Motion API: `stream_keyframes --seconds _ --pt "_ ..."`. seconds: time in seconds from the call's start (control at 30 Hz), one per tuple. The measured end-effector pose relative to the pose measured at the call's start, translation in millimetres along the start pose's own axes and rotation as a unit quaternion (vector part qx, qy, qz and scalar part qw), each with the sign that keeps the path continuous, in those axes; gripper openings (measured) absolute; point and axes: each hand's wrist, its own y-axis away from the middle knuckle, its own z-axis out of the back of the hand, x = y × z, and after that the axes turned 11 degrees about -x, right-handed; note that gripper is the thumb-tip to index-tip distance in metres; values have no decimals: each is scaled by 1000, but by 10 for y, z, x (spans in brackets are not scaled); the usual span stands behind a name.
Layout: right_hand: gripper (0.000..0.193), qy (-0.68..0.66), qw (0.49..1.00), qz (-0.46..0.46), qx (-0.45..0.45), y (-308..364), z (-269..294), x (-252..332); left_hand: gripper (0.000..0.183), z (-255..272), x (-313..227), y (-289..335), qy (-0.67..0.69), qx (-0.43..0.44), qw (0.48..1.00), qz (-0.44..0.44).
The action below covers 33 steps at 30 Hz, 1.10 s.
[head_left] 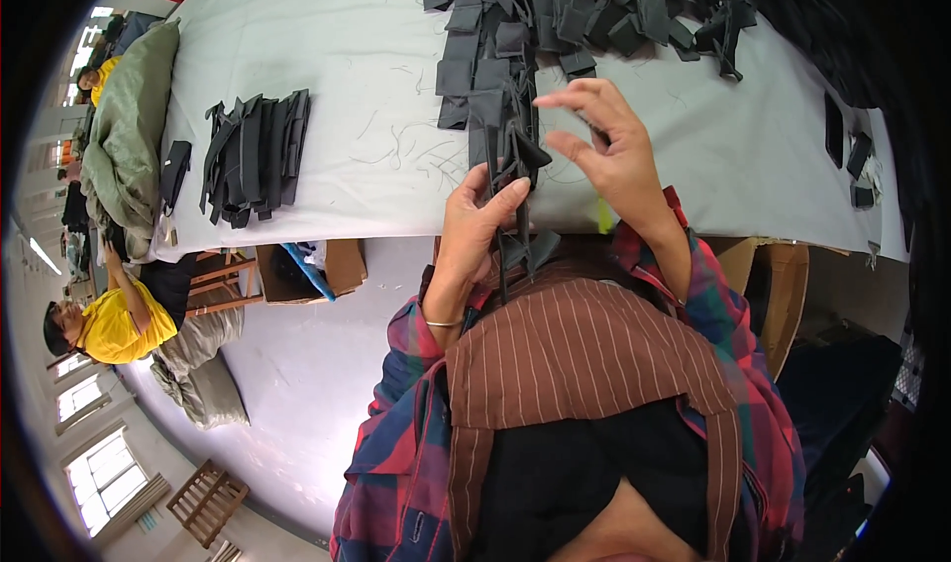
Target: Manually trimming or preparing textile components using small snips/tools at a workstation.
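Note:
Close to the table's front edge, my left hand (470,220) is closed on a dark grey fabric strip (521,156), thumb on top. The strip runs away from me into a row of joined, overlapping dark fabric pieces (462,72), and its loose ends hang over the edge in front of my apron. Just right of the strip, my right hand (619,151) is raised with thumb and fingers apart, slightly blurred, and nothing shows between them. How far the left fingers wrap beneath the fabric is hidden.
A stack of dark fabric strips (256,156) lies left on the white-covered table (347,77). More dark pieces (634,12) are heaped at the back. Cut threads lie about. At right are a black phone-like object (833,129) and small dark items. A person in yellow (129,319) sits left.

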Motion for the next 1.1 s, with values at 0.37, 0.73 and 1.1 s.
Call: stream_keyframes --seconds 0.37,0.73,1.1 --pt "11 67 994 75 34 10 -51 5 48 0 77 33 -77 1 990 -117" --pt "8 25 988 -134 -78 185 546 -217 54 111 -128 -40 -80 -118 977 -161" --pt "24 109 983 -122 81 445 356 -164 44 124 -46 -364 -80 -104 985 -114"
